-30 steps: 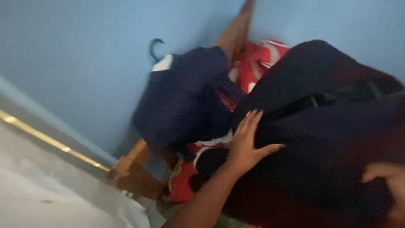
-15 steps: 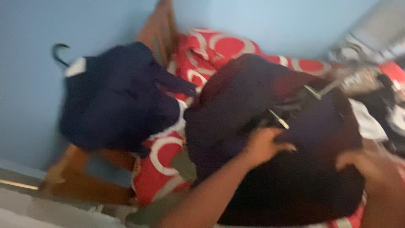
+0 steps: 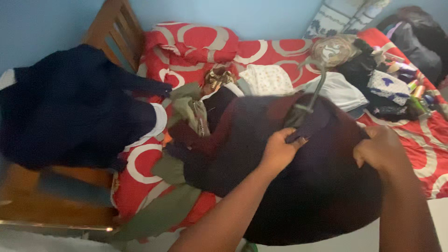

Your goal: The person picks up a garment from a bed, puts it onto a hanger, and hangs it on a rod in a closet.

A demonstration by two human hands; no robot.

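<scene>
At the far left, a navy garment (image 3: pixel 74 109) is seen draped over the wooden headboard (image 3: pixel 116 28) of a bed. Just right of it, a red bedcover with white rings (image 3: pixel 261 49) is spread, and a matching pillow (image 3: pixel 191 42) is laid at the far end near the blue wall. A heap of olive, maroon and white clothes (image 3: pixel 196 112) is piled on the cover beside the navy garment. In the middle near ground, a large dark maroon garment (image 3: pixel 298 186) is held up over the bed, with a grey hanger (image 3: pixel 315 88) seen rising from its collar. The left hand (image 3: pixel 279 151) is closed on the garment's fabric just below the hanger. The right hand (image 3: pixel 380 148) is clenched on the garment's right shoulder. At the far right, small bottles and dark clutter (image 3: pixel 396 79) are scattered on the cover.
</scene>
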